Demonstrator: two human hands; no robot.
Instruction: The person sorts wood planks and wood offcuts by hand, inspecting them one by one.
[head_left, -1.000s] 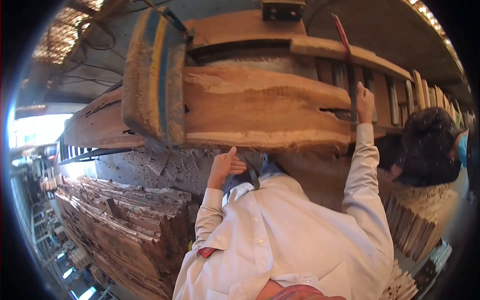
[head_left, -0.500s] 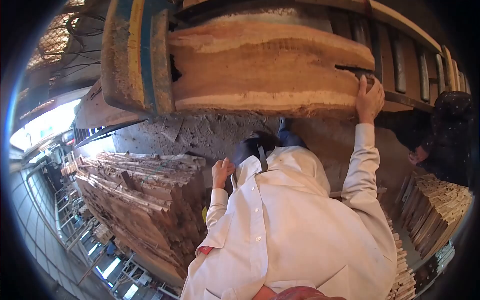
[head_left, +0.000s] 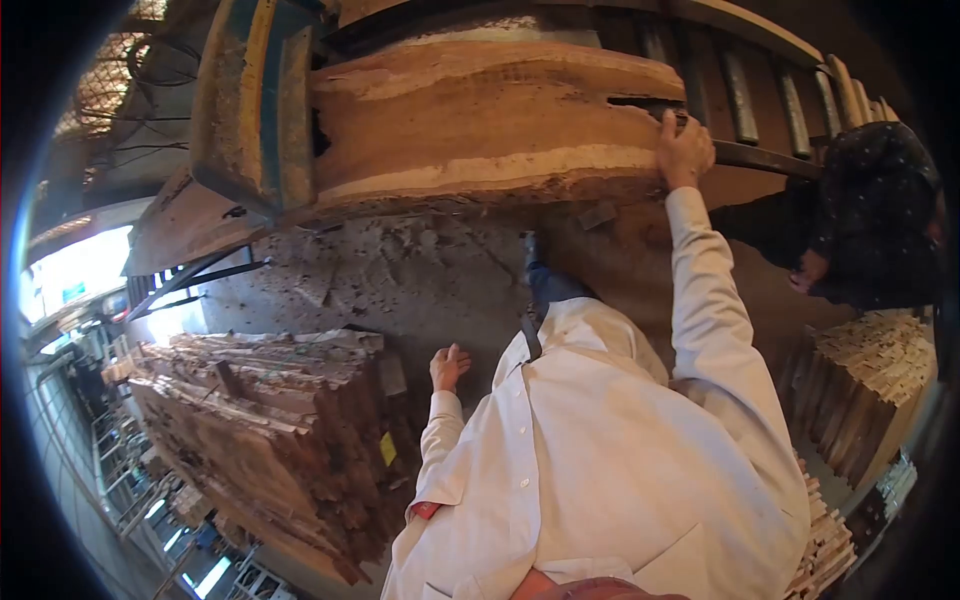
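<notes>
A wide, rough-edged wooden slab (head_left: 480,120) lies on a roller frame, its left end against an upright, worn blue-and-yellow machine part (head_left: 255,110). My right hand (head_left: 686,150) is closed over the slab's right end, beside a dark split in the wood; part of the grip is hidden behind the edge. Down by my side, my left hand (head_left: 450,368) hangs in the air with nothing in it, fingers loosely bent and somewhat apart. It is nearest to a tall stack of rough boards (head_left: 300,420).
Metal rollers (head_left: 740,98) continue to the right of the slab. A person in dark spotted clothing (head_left: 875,215) stands close by on the right. Below them is a stack of cut wood strips (head_left: 870,375). Debris litters the floor (head_left: 400,265) under the slab.
My view has shifted, so the slab and rollers appear further left. My left hand has come away from my waist and loosened. The right hand remains on the slab's end.
</notes>
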